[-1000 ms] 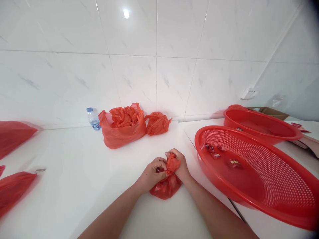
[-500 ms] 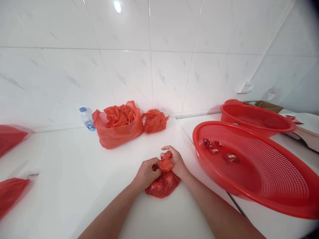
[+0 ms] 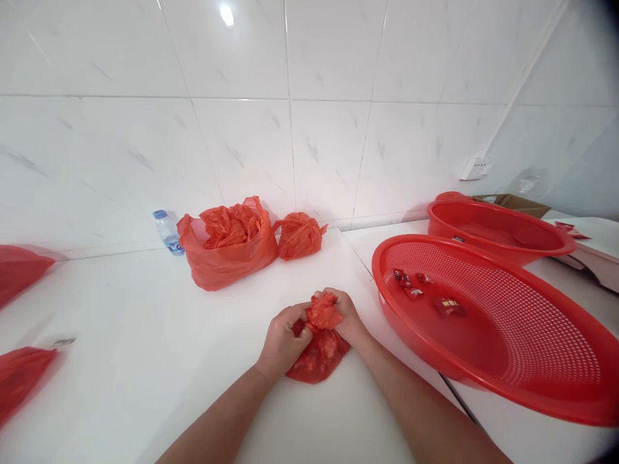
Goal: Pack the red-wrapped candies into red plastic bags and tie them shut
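Observation:
A small filled red plastic bag rests on the white tabletop in front of me, its top gathered into a crumpled bunch. My left hand pinches the left side of that gathered neck between thumb and fingers. On the other side, my right hand is closed around the neck, its fingers partly hidden behind the crumpled plastic. Through the thin film the contents show only as shiny lumps that I cannot make out.
At right stands a large red colander basket with several small wrapped packets; a red basin is behind it. Along the wall are a stuffed red bag, a knotted red bag and a water bottle. More red bags lie far left.
The fingers of my right hand, raised before, have curled in around the bag's neck. My left hand has shifted slightly, and the bunched top has spread toward the right.

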Motion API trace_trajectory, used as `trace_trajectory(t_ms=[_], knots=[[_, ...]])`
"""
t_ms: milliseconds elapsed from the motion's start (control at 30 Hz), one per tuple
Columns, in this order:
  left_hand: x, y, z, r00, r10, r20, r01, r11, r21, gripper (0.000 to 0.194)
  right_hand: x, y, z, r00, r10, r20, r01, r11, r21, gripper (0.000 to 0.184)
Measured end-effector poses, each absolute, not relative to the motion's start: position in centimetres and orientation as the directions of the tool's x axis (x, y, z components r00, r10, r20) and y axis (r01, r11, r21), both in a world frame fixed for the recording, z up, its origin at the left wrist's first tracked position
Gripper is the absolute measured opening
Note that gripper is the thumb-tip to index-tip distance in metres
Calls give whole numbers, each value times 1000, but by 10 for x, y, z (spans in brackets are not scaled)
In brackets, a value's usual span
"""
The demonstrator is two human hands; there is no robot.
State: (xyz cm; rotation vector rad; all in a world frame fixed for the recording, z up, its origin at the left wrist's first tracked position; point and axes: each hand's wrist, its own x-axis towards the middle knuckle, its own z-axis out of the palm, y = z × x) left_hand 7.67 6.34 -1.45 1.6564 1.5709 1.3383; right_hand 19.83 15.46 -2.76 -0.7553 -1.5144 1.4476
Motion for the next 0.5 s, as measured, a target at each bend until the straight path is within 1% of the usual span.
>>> trace_trajectory(t_ms=[100,167,200,333,367,433,500], knots=[[74,64,-15,-167,923,347,552,-204,809,20,204,155,-20,-541,824,167,-159,95,-983,18],[71,65,-15,-170,924,342,563,-194,804,21,209,155,-16,-619,777,116,-164,17,-986,8],[70,65,-15,-169,926,338,562,-191,805,23,211,155,-15,-641,762,91,-172,-27,-985,7],[64,65,-15,-172,918,357,571,-202,796,35,216,158,-16,-706,706,52,-260,-190,-947,15],[63,65,-15,-169,914,369,589,-206,781,34,217,159,-17,-714,699,42,-286,-236,-929,19],[62,65,-16,-143,905,400,641,-223,734,28,217,161,-19,-699,715,16,-316,-288,-904,34],[62,64,-18,-95,896,434,682,-259,684,23,219,162,-19,-669,744,6,-290,-253,-923,43]])
